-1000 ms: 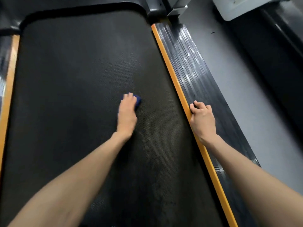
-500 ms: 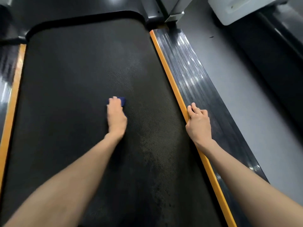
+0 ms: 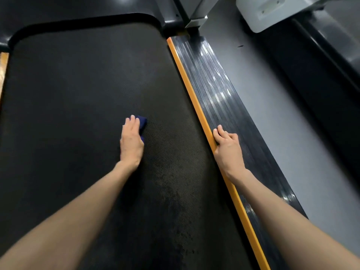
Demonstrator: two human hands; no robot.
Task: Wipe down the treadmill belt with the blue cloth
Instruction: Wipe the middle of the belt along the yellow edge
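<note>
Left hand (image 3: 131, 143): fingers straight and close together, palm down, pressing the blue cloth (image 3: 142, 121) flat against the treadmill belt (image 3: 74, 98); only a folded corner of the cloth shows past the fingertips and beside the thumb, the rest being covered by the hand. The cloth lies around mid-length of the belt, right of its centre line. The flat palm is judged to spread pressure across the fabric so that it drags evenly over the textured surface.

Right hand (image 3: 227, 147): fingers curled on top of the ribbed side rail (image 3: 220, 90), thumb hooked along the orange edge strip (image 3: 187, 78) — a bracing grip, judged to carry the person's weight while leaning forward over the deck.

Belt condition: a mottled, duller patch (image 3: 175, 201) runs along the near right portion; whether damp or soiled cannot be told. The far end and left side appear uniform.

Containers: none in view — no bucket, bottle or spray. Beyond the rail lies grey floor (image 3: 272, 114), and a neighbouring machine's pale housing (image 3: 272, 12) sits well apart.
</note>
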